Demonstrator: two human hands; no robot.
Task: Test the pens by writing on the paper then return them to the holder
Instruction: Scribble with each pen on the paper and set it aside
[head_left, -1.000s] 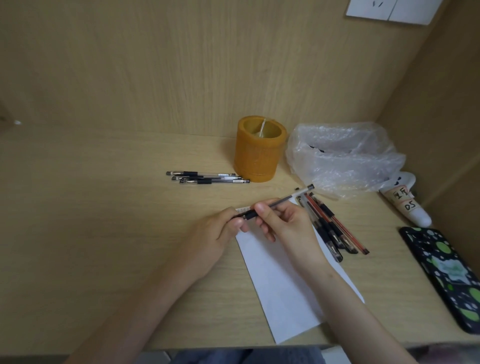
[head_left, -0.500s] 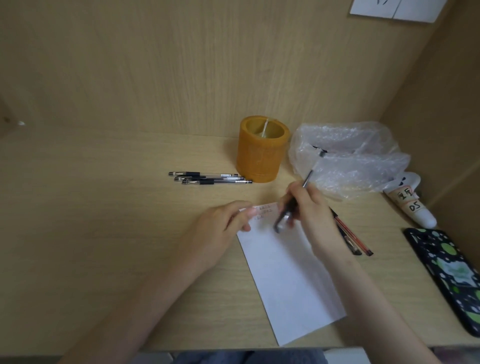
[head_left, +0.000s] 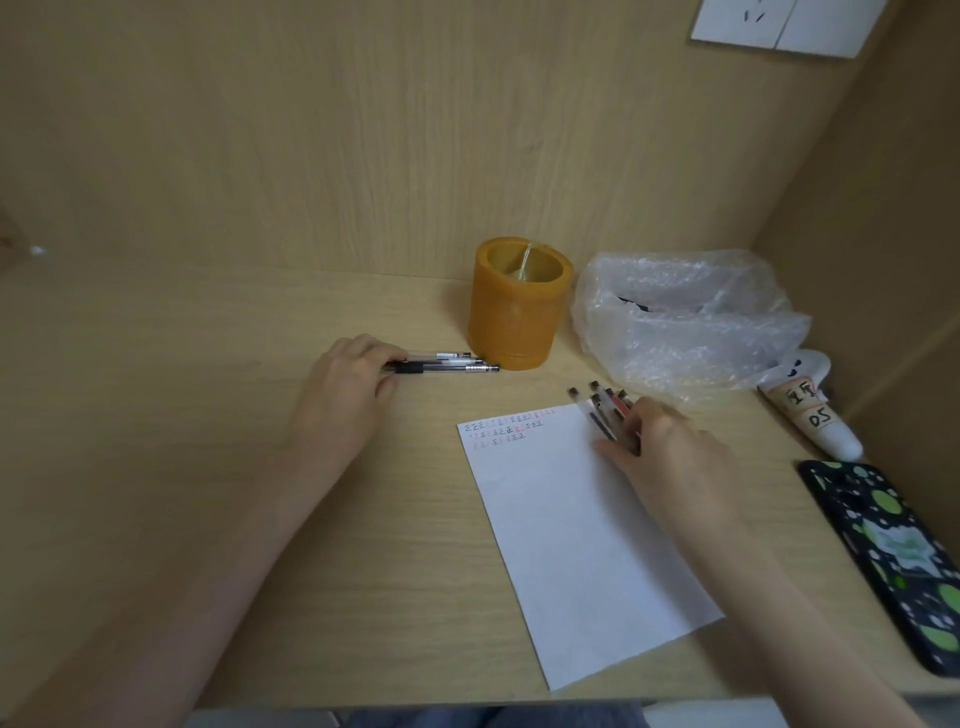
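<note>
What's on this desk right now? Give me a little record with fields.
Holder: orange, upright, no pens sticking out
Paper: flat, rows of test marks at top
Left hand: pinches the ends of the black pens lying left of the holder
Right hand: fingers rest on the loose pens at the paper's top right corner
Nearby: plastic bag, phone

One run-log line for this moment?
left hand touching black pens beside holder | right hand touching pen pile at paper edge
</note>
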